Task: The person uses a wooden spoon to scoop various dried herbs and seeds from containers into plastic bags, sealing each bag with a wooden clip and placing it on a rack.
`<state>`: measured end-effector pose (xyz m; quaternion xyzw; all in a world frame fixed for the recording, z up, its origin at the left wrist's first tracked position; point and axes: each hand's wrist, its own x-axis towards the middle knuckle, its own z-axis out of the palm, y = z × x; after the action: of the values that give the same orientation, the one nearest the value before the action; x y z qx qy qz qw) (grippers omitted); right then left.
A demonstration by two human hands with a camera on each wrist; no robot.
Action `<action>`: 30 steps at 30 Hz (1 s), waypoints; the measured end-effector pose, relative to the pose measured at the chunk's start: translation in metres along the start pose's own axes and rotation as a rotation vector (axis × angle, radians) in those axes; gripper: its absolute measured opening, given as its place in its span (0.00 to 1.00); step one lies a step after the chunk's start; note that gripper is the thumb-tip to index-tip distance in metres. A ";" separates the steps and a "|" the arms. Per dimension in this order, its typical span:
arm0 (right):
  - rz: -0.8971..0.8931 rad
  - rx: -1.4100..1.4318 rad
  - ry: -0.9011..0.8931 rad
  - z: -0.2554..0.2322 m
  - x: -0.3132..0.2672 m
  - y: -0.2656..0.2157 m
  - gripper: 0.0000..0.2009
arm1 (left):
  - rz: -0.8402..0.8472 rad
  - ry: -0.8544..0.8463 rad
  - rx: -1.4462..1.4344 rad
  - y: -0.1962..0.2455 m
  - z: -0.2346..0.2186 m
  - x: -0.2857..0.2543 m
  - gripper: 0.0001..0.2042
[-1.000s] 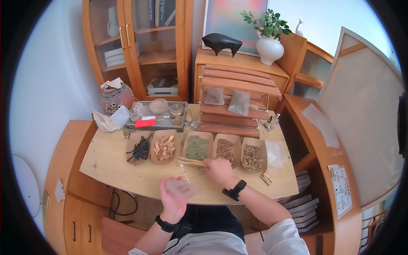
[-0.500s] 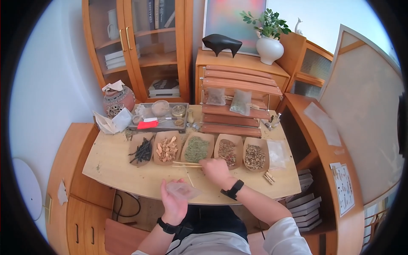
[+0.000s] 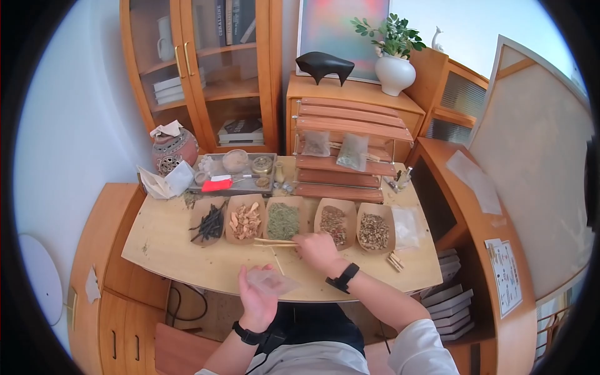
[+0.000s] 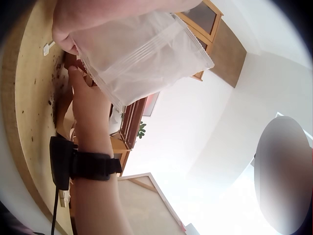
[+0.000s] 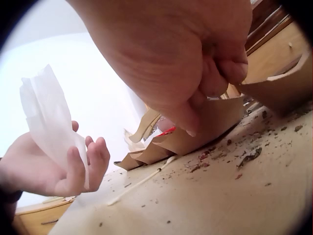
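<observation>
My left hand [image 3: 257, 301], palm up above the table's front edge, holds a thin translucent white bag [image 3: 273, 282]. Its side seam and crimped edges show in the left wrist view. Wooden tongs [image 3: 275, 242] are gripped in my right hand [image 3: 317, 253], pointing left along the near edge of a brown paper tray [image 3: 304, 215] of dried green herb [image 3: 283, 220]. In the right wrist view the fingers of that hand [image 5: 166, 58] are curled, with fingertips right by the trays.
Other paper trays hold dark strips [image 3: 209, 223], pale chips [image 3: 245, 220], reddish bits [image 3: 333, 224] and mixed pieces [image 3: 375, 231]. Clothespins [image 3: 395, 262] and white bags [image 3: 407, 227] lie at the right. Behind stand a wooden rack [image 3: 340, 190] and a grey tray [image 3: 272, 176].
The green herb tray has shifted left, widening the gap to the tray of reddish bits. The tongs swung slightly left and lower earlier. My left hand keeps holding the bag.
</observation>
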<state>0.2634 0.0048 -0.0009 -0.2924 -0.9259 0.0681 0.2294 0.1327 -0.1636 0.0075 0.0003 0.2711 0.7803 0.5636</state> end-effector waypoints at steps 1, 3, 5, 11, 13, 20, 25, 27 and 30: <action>0.004 0.013 0.012 -0.004 0.001 -0.003 0.06 | 0.000 0.008 0.000 0.000 0.001 0.000 0.19; 0.123 0.013 0.026 -0.019 -0.006 -0.008 0.11 | 0.009 -0.012 -0.003 0.001 -0.005 0.003 0.19; 0.208 -0.008 0.020 -0.035 -0.017 -0.008 0.14 | 0.012 -0.015 -0.010 0.000 -0.009 0.003 0.19; 0.237 -0.098 -0.031 -0.043 -0.050 0.016 0.08 | -0.002 -0.019 -0.011 -0.007 -0.006 0.007 0.19; 0.191 -0.095 0.027 -0.036 -0.054 0.023 0.06 | -0.019 -0.039 -0.024 -0.010 -0.007 0.008 0.19; 0.133 -0.068 0.073 -0.031 -0.052 0.020 0.04 | -0.007 -0.035 -0.020 -0.009 -0.009 0.009 0.19; 0.134 -0.030 0.119 -0.030 -0.046 0.016 0.05 | -0.015 -0.041 -0.013 -0.009 -0.006 0.008 0.19; 0.216 0.007 0.138 -0.043 -0.047 0.013 0.07 | -0.006 -0.036 0.003 -0.009 -0.004 0.008 0.19; 0.480 0.081 0.183 -0.077 -0.058 0.022 0.12 | -0.008 -0.048 0.012 -0.010 -0.003 0.008 0.19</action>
<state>0.3520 -0.0113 0.0390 -0.4993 -0.8019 0.1306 0.3010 0.1375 -0.1557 -0.0015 0.0213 0.2623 0.7761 0.5731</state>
